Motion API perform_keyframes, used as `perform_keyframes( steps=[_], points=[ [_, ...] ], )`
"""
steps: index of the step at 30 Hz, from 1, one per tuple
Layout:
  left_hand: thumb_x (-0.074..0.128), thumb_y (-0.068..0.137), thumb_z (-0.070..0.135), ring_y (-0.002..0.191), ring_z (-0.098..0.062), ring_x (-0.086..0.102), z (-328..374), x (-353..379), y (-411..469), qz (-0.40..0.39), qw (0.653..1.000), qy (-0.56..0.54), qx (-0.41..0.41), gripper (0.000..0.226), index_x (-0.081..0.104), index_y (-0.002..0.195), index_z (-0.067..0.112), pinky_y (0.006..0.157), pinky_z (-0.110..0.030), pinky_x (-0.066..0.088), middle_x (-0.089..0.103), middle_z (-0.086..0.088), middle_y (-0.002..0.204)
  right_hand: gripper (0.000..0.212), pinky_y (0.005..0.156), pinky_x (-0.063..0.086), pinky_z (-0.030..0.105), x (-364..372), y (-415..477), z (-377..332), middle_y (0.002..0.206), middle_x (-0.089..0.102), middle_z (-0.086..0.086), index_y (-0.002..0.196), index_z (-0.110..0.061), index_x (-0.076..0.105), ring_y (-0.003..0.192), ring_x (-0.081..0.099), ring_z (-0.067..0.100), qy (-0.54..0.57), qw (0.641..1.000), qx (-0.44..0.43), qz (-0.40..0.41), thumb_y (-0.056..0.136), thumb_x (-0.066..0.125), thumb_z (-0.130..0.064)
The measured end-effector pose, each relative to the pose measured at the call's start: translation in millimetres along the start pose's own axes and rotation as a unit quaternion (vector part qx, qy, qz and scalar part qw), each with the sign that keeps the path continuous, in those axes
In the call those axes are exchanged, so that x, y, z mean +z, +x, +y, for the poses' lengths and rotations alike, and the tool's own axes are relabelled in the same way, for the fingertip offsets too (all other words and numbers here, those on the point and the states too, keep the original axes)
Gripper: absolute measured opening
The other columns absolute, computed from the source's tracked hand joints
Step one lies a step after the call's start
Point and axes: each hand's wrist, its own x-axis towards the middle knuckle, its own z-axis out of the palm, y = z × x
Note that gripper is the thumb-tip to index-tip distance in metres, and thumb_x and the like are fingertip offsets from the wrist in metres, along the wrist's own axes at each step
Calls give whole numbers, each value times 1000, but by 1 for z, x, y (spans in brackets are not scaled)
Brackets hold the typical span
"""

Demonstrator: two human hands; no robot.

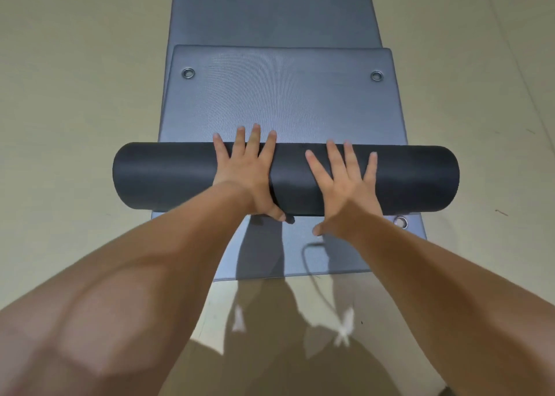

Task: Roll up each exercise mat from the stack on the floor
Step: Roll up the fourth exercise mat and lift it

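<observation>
The dark grey rolled foam exercise mat (420, 179) is lying crosswise on the stack of flat blue-grey mats (270, 11), overhanging both side edges, with its long axis running left to right. The left hand (246, 170) and right hand (345, 185) are pressing flat on its middle, fingers straight and grasping nothing. The unrolled tail (285, 101) is stretching straight ahead, so the push probably goes directly away.

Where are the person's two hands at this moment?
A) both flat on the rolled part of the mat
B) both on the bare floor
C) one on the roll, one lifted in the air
A: the left hand and the right hand both lie with spread fingers on the dark roll.
</observation>
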Motion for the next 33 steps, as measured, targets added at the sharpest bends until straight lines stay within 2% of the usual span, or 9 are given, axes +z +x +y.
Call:
perform_keyframes(
  steps=[3, 6, 9, 11, 14, 18, 22, 29, 33],
  points=[
    [69, 50, 89, 153, -41, -16, 9, 4, -1, 51, 998, 44, 1, 157, -18, 158, 17, 112, -76, -6, -15, -12, 168, 162, 121, -4, 72, -14, 31, 8, 171, -19, 14, 157, -34, -29, 157, -18, 39, 12, 1000, -2, -19, 52, 88, -73],
    [80, 60, 69, 153, -42, -14, 10, 18, 1, 38, 999, 8, -21, 146, -18, 157, 20, 112, -78, -2, -12, -14, 167, 159, 122, -3, 70, -23, 55, 18, 172, -10, 16, 158, -36, -25, 158, -12, 40, 25, 998, -10, -57, 52, 89, -66],
    [83, 71, 51, 153, -44, -6, 4, 17, 26, 35, 999, 13, -32, 132, -13, 157, 24, 112, -79, 4, -2, -17, 166, 156, 123, 5, 70, -33, 78, 27, 167, 15, 17, 161, -36, -16, 156, 10, 39, 33, 996, -24, -81, 50, 89, -60],
    [85, 66, 50, 152, -43, 5, 2, 8, 38, 19, 999, 9, -25, 130, -5, 157, 24, 110, -79, 8, 11, -16, 162, 152, 121, 14, 70, -41, 90, 32, 156, 33, 13, 163, -36, -8, 147, 28, 36, 42, 993, -43, -103, 48, 89, -59],
    [86, 61, 42, 145, -40, 22, -1, -2, 43, 8, 1000, 5, -13, 124, 8, 156, 23, 109, -79, 15, 31, -14, 149, 145, 116, 26, 67, -46, 98, 36, 145, 45, 9, 164, -35, 1, 136, 41, 33, 45, 991, -63, -113, 50, 88, -60],
    [83, 67, 35, 135, -38, 33, 2, -2, 32, 10, 1000, 10, -4, 112, 14, 154, 21, 109, -78, 18, 39, -14, 139, 134, 112, 31, 62, -42, 86, 35, 137, 50, 6, 163, -36, 7, 128, 46, 31, 49, 991, -72, -105, 56, 85, -59],
    [80, 72, 33, 134, -39, 35, 10, 8, -1, -5, 1000, 9, 8, 107, 15, 155, 19, 106, -79, 19, 41, -16, 138, 132, 111, 31, 61, -37, 56, 27, 134, 50, 4, 162, -38, 7, 126, 47, 29, 62, 985, -71, -145, 56, 84, -59],
    [77, 73, 37, 121, -33, 45, 32, 20, -85, -114, 993, 5, 26, 98, 19, 150, 24, 106, -74, 26, 46, -9, 130, 125, 112, 32, 55, -23, -27, 7, 133, 52, -1, 157, -43, 13, 122, 49, 25, 96, 965, -75, -233, 58, 86, -65],
    [81, 65, 37, 104, -26, 48, 37, 25, -118, -168, 985, 8, 48, 91, 29, 139, 27, 98, -65, 35, 47, -2, 111, 134, 118, 24, 57, -15, -69, -1, 148, 46, 1, 163, -40, 3, 138, 42, 27, 103, 954, -87, -268, 60, 86, -67]
  ],
)
